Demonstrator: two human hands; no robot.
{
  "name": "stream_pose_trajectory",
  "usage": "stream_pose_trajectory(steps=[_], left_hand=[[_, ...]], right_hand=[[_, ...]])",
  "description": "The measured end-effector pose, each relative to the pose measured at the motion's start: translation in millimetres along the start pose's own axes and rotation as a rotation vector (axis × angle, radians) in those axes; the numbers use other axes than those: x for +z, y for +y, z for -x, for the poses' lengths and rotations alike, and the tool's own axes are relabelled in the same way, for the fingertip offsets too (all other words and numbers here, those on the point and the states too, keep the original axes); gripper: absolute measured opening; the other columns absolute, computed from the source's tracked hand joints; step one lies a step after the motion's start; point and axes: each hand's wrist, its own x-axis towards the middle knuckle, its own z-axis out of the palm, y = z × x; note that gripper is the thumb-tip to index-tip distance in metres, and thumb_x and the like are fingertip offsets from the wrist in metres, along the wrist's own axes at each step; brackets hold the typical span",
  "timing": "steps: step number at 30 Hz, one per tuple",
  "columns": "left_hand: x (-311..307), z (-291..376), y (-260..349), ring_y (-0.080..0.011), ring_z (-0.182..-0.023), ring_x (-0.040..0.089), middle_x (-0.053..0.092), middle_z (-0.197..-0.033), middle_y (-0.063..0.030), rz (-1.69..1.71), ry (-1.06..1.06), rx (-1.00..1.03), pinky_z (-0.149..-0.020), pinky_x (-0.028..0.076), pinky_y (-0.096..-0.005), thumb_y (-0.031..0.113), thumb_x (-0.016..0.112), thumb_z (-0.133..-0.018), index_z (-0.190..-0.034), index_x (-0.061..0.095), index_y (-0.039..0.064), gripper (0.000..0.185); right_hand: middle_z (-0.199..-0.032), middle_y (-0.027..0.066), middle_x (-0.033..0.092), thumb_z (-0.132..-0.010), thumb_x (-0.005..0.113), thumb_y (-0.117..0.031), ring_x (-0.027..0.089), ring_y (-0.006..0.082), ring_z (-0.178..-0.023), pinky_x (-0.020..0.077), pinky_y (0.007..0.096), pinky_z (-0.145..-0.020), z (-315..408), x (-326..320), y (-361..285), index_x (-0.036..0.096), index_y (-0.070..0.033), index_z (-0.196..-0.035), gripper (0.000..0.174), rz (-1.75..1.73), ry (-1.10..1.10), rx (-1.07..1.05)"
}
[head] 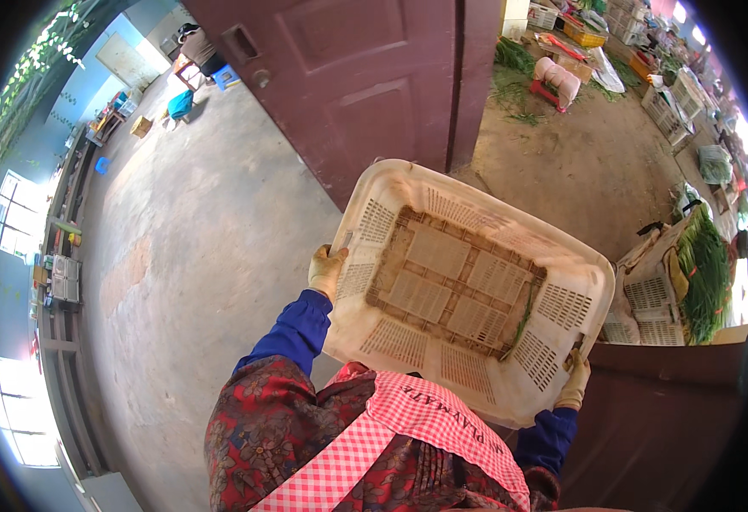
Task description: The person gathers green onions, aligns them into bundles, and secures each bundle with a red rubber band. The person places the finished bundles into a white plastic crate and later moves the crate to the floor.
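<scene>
A large white slatted plastic crate [463,246] is held out in front of my body, tilted so that I look down into it. My left hand [327,269], in a pale glove, grips the crate's left end near its rim. At the opposite end, my gloved right hand [574,377] is closed around the handle slot below the right rim. Brown dirt stains the crate's floor, where a thin strand of green leaf [522,318] lies along the right side. Part of each hand's fingers is hidden by the crate wall.
A maroon panelled door [348,83] stands just beyond the crate. Right of it, a stacked crate holds bundled green stalks [704,275]; a pink bundle [556,83] rests farther off. Shelving [70,384] lines the left wall. A person [201,51] is at the far left, near a blue stool [225,77].
</scene>
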Motion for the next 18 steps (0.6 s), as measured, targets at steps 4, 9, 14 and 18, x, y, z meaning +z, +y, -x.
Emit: stream_pose_trajectory(steps=[4,9,14,18], left_hand=[[-3.9,12.0,10.8,-0.0165,-0.074,0.060,0.069,-0.087,-0.0059,0.014,0.006,0.025,-0.067,0.051,-0.0370,0.023,0.074,-0.093,-0.105,0.068,-0.001,0.028],[-5.2,12.4,13.2,-0.0134,-0.070,0.054,0.064,-0.082,-0.0026,0.018,-0.049,0.132,-0.063,0.047,-0.0324,0.016,0.074,-0.093,-0.101,0.067,-0.001,0.021],[-14.1,16.9,6.5,-0.0113,-0.069,0.048,0.060,-0.081,0.0005,0.018,0.000,-0.039,-0.064,0.043,-0.0304,0.016,0.076,-0.094,-0.099,0.066,0.001,0.018],[4.1,19.5,14.8,-0.0116,-0.067,0.047,0.058,-0.080,0.0006,0.032,0.023,-0.005,-0.062,0.042,-0.0314,0.017,0.076,-0.093,-0.097,0.065,0.002,0.019]], right_hand=[[-0.076,-0.0024,0.060,-0.094,0.077,-0.017,0.052,0.0090,-0.065,0.0421,0.0257,-0.061,-9.3,-9.8,2.2,0.068,-0.005,-0.097,0.015,-0.064,-0.066,0.040],[-0.080,-0.0039,0.061,-0.096,0.074,-0.019,0.053,0.0093,-0.070,0.0434,0.0272,-0.066,-28.7,-17.0,-0.2,0.070,-0.003,-0.102,0.017,0.163,-0.050,-0.091],[-0.090,0.0037,0.069,-0.096,0.069,-0.026,0.059,0.0117,-0.075,0.0479,0.0302,-0.067,-42.2,-17.0,-4.3,0.070,0.009,-0.113,0.039,0.210,-0.065,-0.009],[-0.084,0.0016,0.068,-0.093,0.072,-0.035,0.058,0.0112,-0.072,0.0470,0.0309,-0.064,-71.3,-18.2,-31.0,0.072,0.009,-0.108,0.046,0.288,-0.039,-0.013]])
